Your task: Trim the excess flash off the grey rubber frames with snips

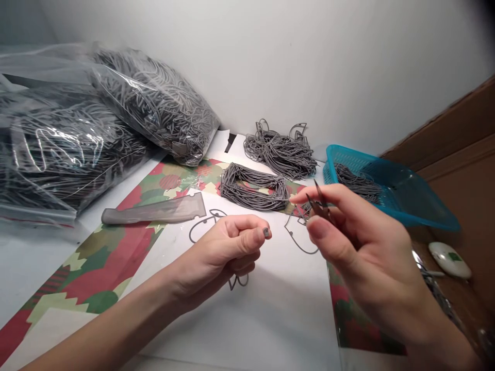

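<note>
Now left hand (224,250) pinches grey piece (266,233), right hand (369,250) two-pointed tool (320,207)

You have two hands in the frame: one left hand (232,245) at the center, one right hand (363,252) at the right. You hold one small gray piece (266,233) and one pointed tool (320,208). You have two clear bags (50,212) at upper left, three bundles of gray cord (280,152) from upper middle to right, one blue basket (421,219) at right, one gray strip (154,208) left of center, and one white oval object (450,260) at lower right.
</note>
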The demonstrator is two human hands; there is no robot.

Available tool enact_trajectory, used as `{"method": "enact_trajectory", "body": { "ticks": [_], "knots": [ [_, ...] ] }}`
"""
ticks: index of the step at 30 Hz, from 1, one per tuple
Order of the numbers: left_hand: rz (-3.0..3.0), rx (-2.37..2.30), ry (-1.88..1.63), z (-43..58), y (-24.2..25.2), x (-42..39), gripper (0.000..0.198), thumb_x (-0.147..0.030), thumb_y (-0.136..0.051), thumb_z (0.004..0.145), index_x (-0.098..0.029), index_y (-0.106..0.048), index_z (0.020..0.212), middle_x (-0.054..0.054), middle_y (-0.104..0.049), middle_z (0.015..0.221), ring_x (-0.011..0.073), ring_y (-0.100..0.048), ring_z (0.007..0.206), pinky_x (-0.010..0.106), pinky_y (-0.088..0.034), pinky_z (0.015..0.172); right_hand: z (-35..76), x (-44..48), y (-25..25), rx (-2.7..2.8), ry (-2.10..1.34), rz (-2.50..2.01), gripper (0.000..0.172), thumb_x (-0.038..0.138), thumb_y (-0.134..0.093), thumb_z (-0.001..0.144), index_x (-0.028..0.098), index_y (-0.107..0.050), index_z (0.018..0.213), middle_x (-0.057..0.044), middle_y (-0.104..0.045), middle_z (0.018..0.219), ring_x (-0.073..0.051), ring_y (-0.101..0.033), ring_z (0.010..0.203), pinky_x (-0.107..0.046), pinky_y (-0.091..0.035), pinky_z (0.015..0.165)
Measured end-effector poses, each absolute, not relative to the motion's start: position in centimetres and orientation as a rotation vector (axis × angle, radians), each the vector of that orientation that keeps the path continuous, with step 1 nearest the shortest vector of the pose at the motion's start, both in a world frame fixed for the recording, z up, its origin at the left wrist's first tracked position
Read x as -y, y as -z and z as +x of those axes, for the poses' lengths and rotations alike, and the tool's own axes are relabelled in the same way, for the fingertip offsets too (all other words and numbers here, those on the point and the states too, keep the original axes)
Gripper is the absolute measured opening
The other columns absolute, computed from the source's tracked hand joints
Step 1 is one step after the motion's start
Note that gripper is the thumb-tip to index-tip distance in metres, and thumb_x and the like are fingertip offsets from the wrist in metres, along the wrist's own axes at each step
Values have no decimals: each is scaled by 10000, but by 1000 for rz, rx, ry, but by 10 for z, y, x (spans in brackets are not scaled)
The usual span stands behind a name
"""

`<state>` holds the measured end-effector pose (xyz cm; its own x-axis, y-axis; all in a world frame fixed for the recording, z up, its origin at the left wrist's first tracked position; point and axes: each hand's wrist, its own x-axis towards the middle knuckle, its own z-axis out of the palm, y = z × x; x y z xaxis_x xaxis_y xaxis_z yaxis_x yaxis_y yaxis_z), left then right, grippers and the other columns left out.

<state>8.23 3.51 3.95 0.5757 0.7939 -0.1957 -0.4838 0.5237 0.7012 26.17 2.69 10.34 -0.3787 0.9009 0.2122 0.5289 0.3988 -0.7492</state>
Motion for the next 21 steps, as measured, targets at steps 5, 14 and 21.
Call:
{"method": "enact_trajectory", "body": {
  "ticks": [5, 14, 21],
  "knots": [
    [612, -534, -872, 81, -38, -34, 319, -396, -833, 675, -176, -604, 640, -106, -283, 481, 38, -164, 426, 172, -166, 405, 266, -27, -106, 2243, -541, -1229, 88, 322, -497, 969, 256, -518, 1023, 71, -415, 607, -75, -393, 500, -192, -328, 470],
    [603, -469, -873, 80, -31, -34, 288, -399, -803, 715, -196, -604, 671, -103, -264, 486, 42, -173, 426, 162, -194, 414, 262, -26, -104, 2521, -294, -1090, 94, 242, -457, 983, 199, -522, 930, 71, -418, 596, -76, -344, 480, -235, -252, 475],
    [616, -472, -880, 81, -31, -34, 347, -422, -806, 704, -193, -553, 640, -99, -275, 476, 52, -166, 436, 174, -187, 415, 260, -25, -101, 2582, -355, -1138, 199, 271, -436, 990, 213, -457, 802, 74, -403, 588, -77, -297, 477, -230, -242, 490]
  ]
}}
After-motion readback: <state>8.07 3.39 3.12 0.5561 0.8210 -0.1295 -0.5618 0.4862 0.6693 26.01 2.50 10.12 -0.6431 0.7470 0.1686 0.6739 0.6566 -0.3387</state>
